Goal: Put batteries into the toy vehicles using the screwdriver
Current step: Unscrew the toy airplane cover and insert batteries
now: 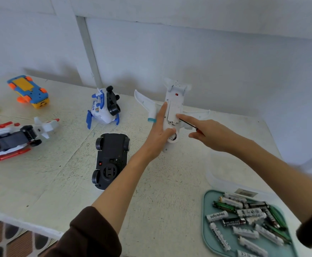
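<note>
A white toy airplane [174, 106] lies belly up near the wall, its battery cover facing me. My left hand [159, 130] holds its fuselage from the left, index finger straight along the body and thumb across the lower part. My right hand [207, 133] grips a thin dark screwdriver [187, 123], with the index finger stretched along the shaft; the tip touches the right edge of the cover. Several AA batteries [244, 219] lie on a teal tray [207, 238] at the front right.
A black toy car [111, 160] lies upside down left of my left arm. Further left lie a blue-white toy [104, 106], a red-white helicopter [14, 138] and a blue-orange car [30, 90]. A clear plastic box [223, 173] stands behind the tray. The table edge [21, 222] runs at the lower left.
</note>
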The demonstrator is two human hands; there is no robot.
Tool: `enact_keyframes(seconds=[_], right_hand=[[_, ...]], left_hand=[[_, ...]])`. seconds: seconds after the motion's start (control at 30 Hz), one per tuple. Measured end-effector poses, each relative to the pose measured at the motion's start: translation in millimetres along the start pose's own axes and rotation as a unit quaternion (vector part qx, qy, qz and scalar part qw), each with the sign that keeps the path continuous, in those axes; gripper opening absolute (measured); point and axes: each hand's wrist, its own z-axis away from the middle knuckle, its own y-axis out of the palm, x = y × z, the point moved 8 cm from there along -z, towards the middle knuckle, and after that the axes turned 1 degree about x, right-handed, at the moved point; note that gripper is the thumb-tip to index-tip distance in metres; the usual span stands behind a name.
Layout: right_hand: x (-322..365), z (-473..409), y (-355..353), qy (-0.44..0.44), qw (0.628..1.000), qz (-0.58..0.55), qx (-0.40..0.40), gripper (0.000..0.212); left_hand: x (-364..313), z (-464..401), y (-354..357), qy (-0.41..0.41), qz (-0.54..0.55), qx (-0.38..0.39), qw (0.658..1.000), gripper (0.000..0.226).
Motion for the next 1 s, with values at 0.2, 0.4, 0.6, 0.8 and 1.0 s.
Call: enact_keyframes(seconds=[0.2,0.4,0.6,0.8,1.0], right_hand=[[0,-2,-9,-0.003,1.0,-0.009,0.01,0.063],[2,-1,-10,-0.005,1.0,0.0,0.019,0.061],[0,-1,-5,-0.004,0.999,-0.007,0.033,0.06],[-1,1,-5,-0.006,0.999,-0.017,0.04,0.059],[-1,4,-5,-0.008,0.998,-0.012,0.06,0.058]], left_hand=[[-8,-1,-2,0.028,-0.021,-0.002,0.999,0.083],[-4,-1,-1,0.027,-0.034,0.006,0.999,0.084],[-2,1,1,0.029,-0.04,0.011,0.999,0.083],[0,2,3,0.03,-0.042,0.02,0.998,0.083],[3,3,3,0.027,-0.05,0.032,0.998,0.084]])
